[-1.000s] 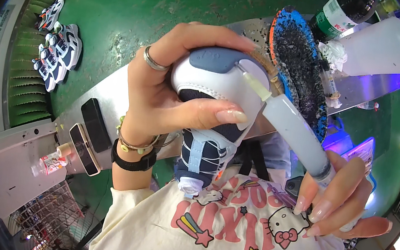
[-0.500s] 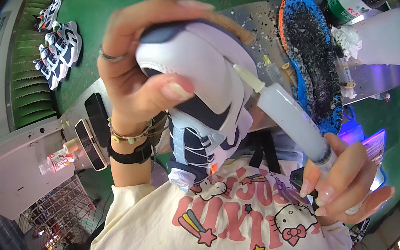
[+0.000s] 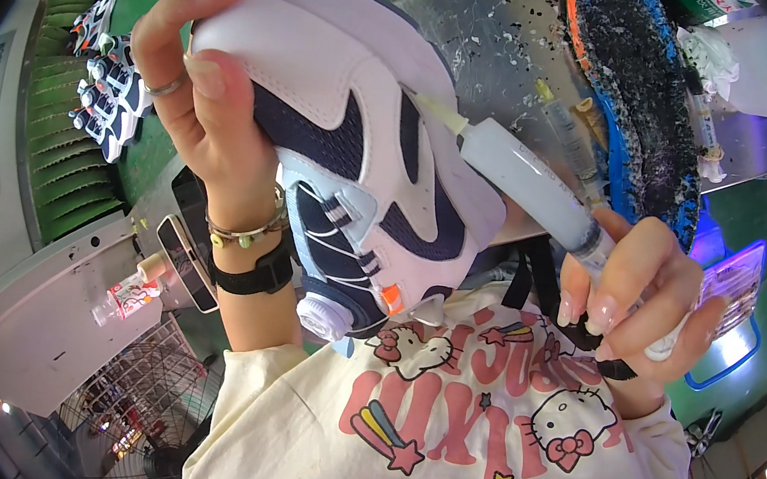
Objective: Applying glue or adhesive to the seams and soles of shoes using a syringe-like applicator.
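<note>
My left hand (image 3: 211, 123) grips a white, navy and light-blue sneaker (image 3: 329, 60) by its toe end, thumb on the near side. The shoe is turned so its side panels and a round white dial near the ankle face me. In my right hand (image 3: 640, 295) is a syringe (image 3: 529, 181) with a translucent barrel holding whitish contents. Its pale narrow nozzle points at the shoe's side, close to the edge where the upper meets the sole. Whether the tip touches there I cannot tell.
Dark crumbs litter the metal table (image 3: 486, 32). On it lie a blue-and-orange-edged pad (image 3: 635, 98) with a gritty black top, another syringe (image 3: 568, 142) and crumpled tissue (image 3: 712, 60). Several sneakers (image 3: 111, 101) stand at left. A phone (image 3: 188, 259), bottle (image 3: 127, 299) and wire fan (image 3: 129, 400) are nearby.
The sneaker has moved left and turned, showing more of its side. My left hand moved left with it. The syringe shifted left, its nozzle still at the shoe's side.
</note>
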`<state>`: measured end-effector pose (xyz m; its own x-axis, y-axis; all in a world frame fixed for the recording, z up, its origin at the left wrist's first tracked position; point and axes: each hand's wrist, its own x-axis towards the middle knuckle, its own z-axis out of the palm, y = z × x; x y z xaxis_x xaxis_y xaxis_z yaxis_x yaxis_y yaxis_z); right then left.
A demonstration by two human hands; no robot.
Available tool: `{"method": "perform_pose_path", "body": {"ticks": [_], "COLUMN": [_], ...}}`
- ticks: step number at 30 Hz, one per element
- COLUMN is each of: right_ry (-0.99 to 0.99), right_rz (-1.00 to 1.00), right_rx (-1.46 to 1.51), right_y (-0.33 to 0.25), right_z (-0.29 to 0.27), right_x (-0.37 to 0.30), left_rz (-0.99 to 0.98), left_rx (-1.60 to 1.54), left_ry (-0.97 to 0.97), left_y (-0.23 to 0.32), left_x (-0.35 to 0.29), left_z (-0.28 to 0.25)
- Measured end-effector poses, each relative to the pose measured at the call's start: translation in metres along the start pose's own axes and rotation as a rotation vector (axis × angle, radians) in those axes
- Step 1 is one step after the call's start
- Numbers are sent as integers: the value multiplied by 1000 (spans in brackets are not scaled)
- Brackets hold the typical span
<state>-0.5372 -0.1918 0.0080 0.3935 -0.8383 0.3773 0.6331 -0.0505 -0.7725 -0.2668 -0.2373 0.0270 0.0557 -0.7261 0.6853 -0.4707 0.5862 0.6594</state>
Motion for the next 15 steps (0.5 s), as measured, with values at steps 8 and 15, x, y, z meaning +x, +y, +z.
{"method": "perform_pose_path", "body": {"ticks": [8,15], "right_ry": [52,74], "right_rz": [40,95], "right_rx": [58,57], "right_y": [9,15], "right_z": [0,-6], "right_x": [-8,-23], "left_rz": [-102,-226], "left_rx": [-36,-24], "left_ry": [69,110], "left_y": [-9,-15], "left_x": [1,-2], "left_z": [2,6]}}
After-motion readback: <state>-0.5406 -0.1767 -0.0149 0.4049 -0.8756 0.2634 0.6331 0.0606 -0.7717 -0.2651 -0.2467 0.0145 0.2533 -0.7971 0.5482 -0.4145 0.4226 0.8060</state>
